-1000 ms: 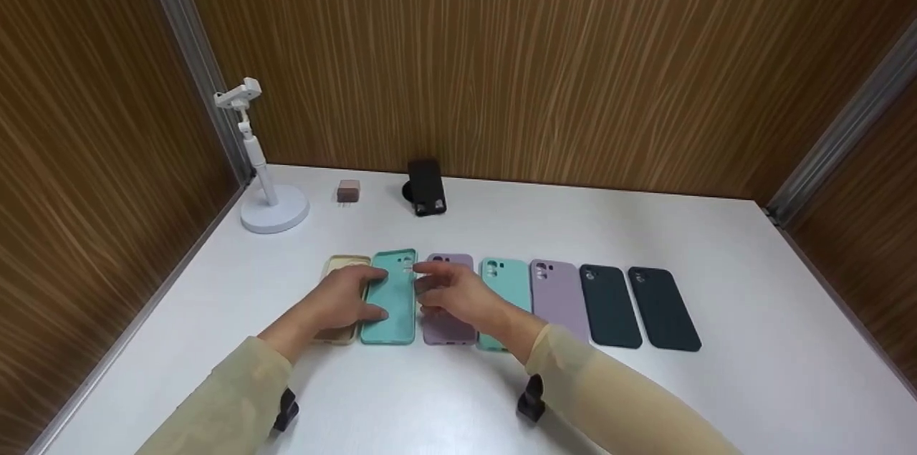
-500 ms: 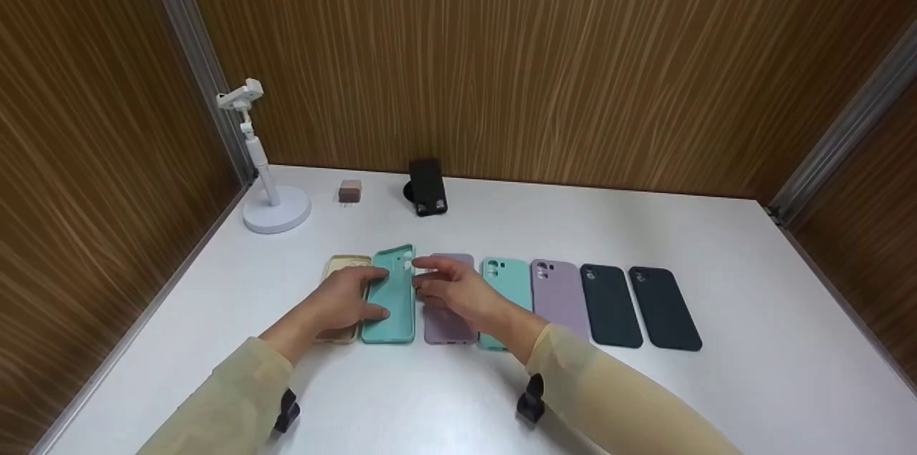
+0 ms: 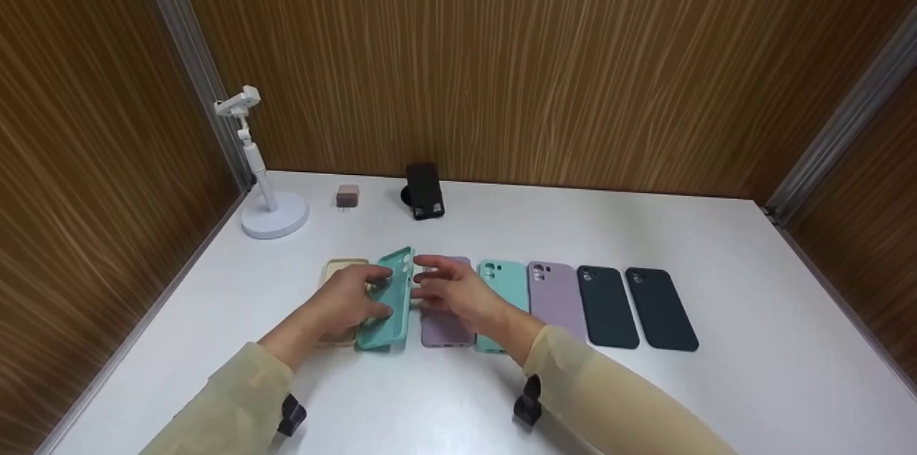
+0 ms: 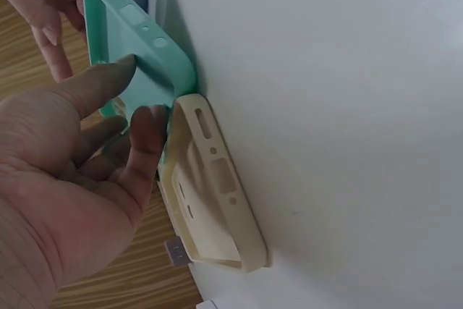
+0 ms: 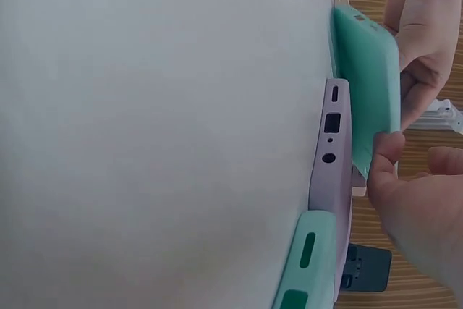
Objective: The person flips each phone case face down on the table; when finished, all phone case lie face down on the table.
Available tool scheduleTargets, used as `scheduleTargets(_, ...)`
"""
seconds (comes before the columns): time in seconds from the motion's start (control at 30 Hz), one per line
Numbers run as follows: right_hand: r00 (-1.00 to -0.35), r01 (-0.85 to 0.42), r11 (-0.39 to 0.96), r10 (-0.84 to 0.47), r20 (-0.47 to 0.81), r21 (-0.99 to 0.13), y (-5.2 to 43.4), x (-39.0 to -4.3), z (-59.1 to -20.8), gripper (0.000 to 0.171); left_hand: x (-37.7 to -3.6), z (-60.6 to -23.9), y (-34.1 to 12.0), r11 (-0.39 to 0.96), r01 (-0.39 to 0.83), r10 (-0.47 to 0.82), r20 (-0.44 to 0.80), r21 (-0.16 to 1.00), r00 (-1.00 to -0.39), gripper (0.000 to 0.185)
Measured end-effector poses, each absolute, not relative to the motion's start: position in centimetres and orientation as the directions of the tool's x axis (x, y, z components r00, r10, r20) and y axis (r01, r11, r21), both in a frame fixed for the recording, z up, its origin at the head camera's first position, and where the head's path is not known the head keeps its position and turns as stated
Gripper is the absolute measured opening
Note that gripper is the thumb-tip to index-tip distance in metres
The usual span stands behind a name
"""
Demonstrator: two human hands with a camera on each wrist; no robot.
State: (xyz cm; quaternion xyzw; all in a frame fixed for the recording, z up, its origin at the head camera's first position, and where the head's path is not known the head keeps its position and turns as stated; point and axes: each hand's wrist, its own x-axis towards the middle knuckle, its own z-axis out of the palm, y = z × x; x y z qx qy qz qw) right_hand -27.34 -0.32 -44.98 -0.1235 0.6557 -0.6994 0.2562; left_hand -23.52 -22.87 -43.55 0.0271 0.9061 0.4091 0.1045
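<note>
White table (image 3: 745, 383), left hand (image 3: 349, 303) grip curled round tilted teal case (image 3: 387, 312), right hand (image 3: 453, 291) fingertips pinching its raised edge.

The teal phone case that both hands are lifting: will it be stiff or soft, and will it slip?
The teal case probably flexes: it is a thin, empty shell. It is likely light, since the left hand and right hand tilt it with fingertips alone. Its matte surface suggests good grip, not slipping.
</note>
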Motion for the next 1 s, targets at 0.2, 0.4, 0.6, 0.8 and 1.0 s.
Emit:
scheduleTargets(0.2,-0.835,0.195,-0.009,-0.526,-0.161,-0.981,-0.1,-27.4,-45.0,0.047,-23.2,-43.3,-22.7,0.524,-0.079,0.167,-0.194,0.848,-0.967,0.065)
scheduleTargets(0.4,-0.829,0.182,0.003,-0.538,-0.155,-0.983,-0.1,-27.5,-45.2,0.052,-23.0,-43.1,-22.8,0.467,-0.076,0.206,-0.192,0.881,-0.96,0.061)
scheduleTargets(0.6,-0.817,0.181,0.008,-0.555,-0.155,-0.983,-0.1,-27.4,-45.2,0.053,-22.6,-42.9,-22.6,0.438,-0.059,0.239,-0.179,0.897,-0.954,0.078)
scheduleTargets(0.8,-0.805,0.192,0.008,-0.571,-0.162,-0.981,-0.3,-27.3,-45.1,0.05,-22.4,-42.6,-22.6,0.428,-0.054,0.255,-0.177,0.902,-0.951,0.085)
scheduleTargets(1.0,-0.786,0.206,0.019,-0.592,-0.177,-0.978,-0.5,-27.3,-45.3,0.051,-22.4,-42.3,-22.9,0.411,-0.055,0.28,-0.184,0.91,-0.942,0.088)
